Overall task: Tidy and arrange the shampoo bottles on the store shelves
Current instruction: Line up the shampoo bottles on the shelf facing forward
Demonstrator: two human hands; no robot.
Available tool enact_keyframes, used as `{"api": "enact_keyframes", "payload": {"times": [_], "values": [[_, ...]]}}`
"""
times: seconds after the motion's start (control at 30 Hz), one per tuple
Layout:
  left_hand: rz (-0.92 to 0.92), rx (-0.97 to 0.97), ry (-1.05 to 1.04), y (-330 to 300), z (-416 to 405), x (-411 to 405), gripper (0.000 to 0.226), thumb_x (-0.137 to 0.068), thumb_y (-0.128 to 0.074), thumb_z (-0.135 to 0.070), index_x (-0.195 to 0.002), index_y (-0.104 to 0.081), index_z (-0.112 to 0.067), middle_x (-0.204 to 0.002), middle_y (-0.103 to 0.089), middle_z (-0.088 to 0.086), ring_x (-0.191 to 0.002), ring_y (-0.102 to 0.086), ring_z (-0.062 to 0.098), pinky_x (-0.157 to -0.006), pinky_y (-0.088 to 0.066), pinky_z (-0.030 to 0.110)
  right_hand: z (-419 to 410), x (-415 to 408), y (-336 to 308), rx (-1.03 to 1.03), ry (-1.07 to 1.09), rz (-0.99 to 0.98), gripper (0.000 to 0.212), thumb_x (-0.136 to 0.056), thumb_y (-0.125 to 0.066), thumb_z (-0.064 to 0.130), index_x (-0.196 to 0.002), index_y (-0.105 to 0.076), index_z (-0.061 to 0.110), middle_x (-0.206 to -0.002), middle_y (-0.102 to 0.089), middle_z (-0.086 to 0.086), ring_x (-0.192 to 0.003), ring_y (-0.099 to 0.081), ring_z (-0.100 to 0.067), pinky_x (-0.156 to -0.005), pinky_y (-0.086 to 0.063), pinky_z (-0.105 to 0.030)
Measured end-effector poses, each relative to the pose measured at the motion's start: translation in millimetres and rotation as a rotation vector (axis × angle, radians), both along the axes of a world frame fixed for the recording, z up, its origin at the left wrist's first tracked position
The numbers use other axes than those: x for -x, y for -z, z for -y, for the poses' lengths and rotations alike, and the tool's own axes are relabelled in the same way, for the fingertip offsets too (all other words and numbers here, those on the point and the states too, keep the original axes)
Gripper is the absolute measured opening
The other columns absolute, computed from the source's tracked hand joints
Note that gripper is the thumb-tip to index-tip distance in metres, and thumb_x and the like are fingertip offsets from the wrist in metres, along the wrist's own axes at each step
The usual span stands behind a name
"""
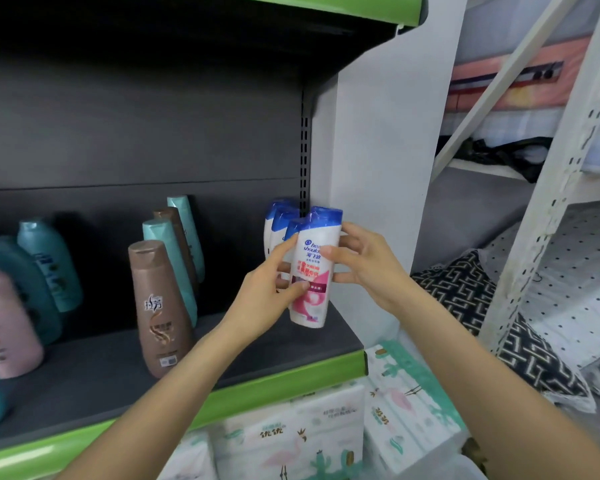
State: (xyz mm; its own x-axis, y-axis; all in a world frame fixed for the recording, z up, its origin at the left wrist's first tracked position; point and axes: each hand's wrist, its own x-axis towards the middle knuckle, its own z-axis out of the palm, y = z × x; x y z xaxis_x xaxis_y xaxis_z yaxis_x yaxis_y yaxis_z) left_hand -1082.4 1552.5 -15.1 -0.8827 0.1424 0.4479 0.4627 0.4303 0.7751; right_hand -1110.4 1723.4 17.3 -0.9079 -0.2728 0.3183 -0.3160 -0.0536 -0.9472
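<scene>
A white shampoo bottle with a blue cap and pink label (315,261) stands at the right end of the dark shelf (94,386). My left hand (271,289) grips its left side, thumb across the label. My right hand (364,265) holds its right side with fingers curled round it. Behind it stand several more white bottles with blue caps (280,223). A brown bottle (158,306) stands at mid shelf, with teal bottles (174,258) and another brown one in a row behind it. Teal bottles (51,261) and a pink bottle (4,323) stand at the left.
A white side panel (378,150) closes the shelf on the right. The shelf has a green front edge (284,382). Below it lie tissue packs with flamingo prints (291,434). To the right stands a white metal rack (548,188) with patterned bedding (465,292).
</scene>
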Motion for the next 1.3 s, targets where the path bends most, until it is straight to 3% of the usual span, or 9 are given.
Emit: {"api": "enact_keyframes", "payload": {"times": [0.13,0.3,0.57,0.73,0.83,1.03,1.13,1.23,1.3], "values": [[-0.072,-0.07,-0.021,-8,4,7,0.054,-0.089,-0.059,-0.01,-0.134,-0.041,-0.033,-0.101,-0.059,-0.014,-0.086,-0.062,-0.001,-0.071,-0.048,0.007,3,5,0,-0.086,-0.05,-0.065,0.042,-0.089,-0.061,0.005,-0.127,-0.054,0.021,-0.113,-0.063,-0.002,-0.096,-0.065,-0.013,-0.067,-0.053,-0.018],[-0.147,-0.001,-0.053,-18,3,18,0.048,-0.089,-0.06,-0.012,-0.132,-0.046,-0.029,-0.108,-0.058,-0.009,-0.094,-0.057,0.0,-0.073,-0.046,0.003,1,13,13,-0.165,-0.071,-0.073,0.044,-0.089,-0.061,0.008,-0.13,-0.054,0.025,-0.121,-0.062,0.001,-0.107,-0.063,-0.019,-0.074,-0.055,-0.021],[-0.165,0.041,-0.112,-13,-5,21,0.044,-0.087,-0.063,-0.013,-0.126,-0.049,-0.028,-0.104,-0.056,-0.009,-0.088,-0.057,0.003,-0.068,-0.046,0.008,0,16,23,-0.144,-0.049,-0.079,0.04,-0.09,-0.06,0.005,-0.111,-0.057,0.039,-0.105,-0.067,0.011,-0.093,-0.066,-0.008,-0.072,-0.055,-0.018],[-0.175,0.074,-0.138,-16,-5,22,0.04,-0.087,-0.062,-0.017,-0.124,-0.05,-0.028,-0.097,-0.054,-0.012,-0.082,-0.056,-0.001,-0.065,-0.044,0.007,4,18,21,-0.053,0.027,-0.08,0.033,-0.089,-0.06,0.006,-0.115,-0.056,0.026,-0.104,-0.066,0.002,-0.09,-0.067,-0.009,-0.067,-0.055,-0.019],[-0.164,0.087,-0.142,-17,-4,23,0.04,-0.088,-0.062,-0.018,-0.125,-0.05,-0.027,-0.099,-0.055,-0.011,-0.082,-0.056,0.001,-0.066,-0.044,0.008,6,20,22,-0.041,0.041,-0.077,0.032,-0.09,-0.06,0.008,-0.114,-0.055,0.028,-0.103,-0.066,0.002,-0.088,-0.067,-0.006,-0.066,-0.054,-0.017],[-0.114,0.136,-0.139,-21,0,27,0.04,-0.092,-0.055,-0.018,-0.13,-0.047,-0.028,-0.102,-0.056,-0.007,-0.084,-0.056,0.003,-0.062,-0.044,0.007,7,24,21,-0.144,0.09,-0.147,0.039,-0.091,-0.06,0.013,-0.121,-0.048,0.035,-0.114,-0.062,0.0,-0.102,-0.062,-0.016,-0.072,-0.057,-0.021],[-0.124,0.095,-0.188,-27,4,34,0.029,-0.094,-0.05,-0.016,-0.122,-0.056,-0.024,-0.105,-0.062,-0.001,-0.088,-0.059,0.007,-0.061,-0.044,0.006,6,27,18,-0.188,0.12,-0.24,0.034,-0.09,-0.061,0.012,-0.117,-0.055,0.031,-0.112,-0.064,0.001,-0.099,-0.064,-0.019,-0.076,-0.057,-0.03],[-0.183,0.099,-0.297,-34,8,47,0.026,-0.092,-0.05,-0.009,-0.115,-0.06,-0.016,-0.112,-0.061,0.004,-0.092,-0.057,0.009,-0.069,-0.041,0.007,4,30,13,-0.254,0.15,-0.27,0.025,-0.09,-0.062,0.013,-0.112,-0.06,0.023,-0.111,-0.064,0.003,-0.099,-0.064,-0.018,-0.074,-0.056,-0.024],[-0.161,0.145,-0.309,-37,8,57,0.029,-0.091,-0.053,-0.008,-0.119,-0.057,-0.014,-0.117,-0.058,0.007,-0.095,-0.053,0.009,-0.079,-0.04,0.015,4,31,12,-0.247,0.141,-0.238,0.025,-0.09,-0.062,0.014,-0.113,-0.06,0.02,-0.111,-0.063,0.0,-0.099,-0.064,-0.019,-0.075,-0.057,-0.027]]}}
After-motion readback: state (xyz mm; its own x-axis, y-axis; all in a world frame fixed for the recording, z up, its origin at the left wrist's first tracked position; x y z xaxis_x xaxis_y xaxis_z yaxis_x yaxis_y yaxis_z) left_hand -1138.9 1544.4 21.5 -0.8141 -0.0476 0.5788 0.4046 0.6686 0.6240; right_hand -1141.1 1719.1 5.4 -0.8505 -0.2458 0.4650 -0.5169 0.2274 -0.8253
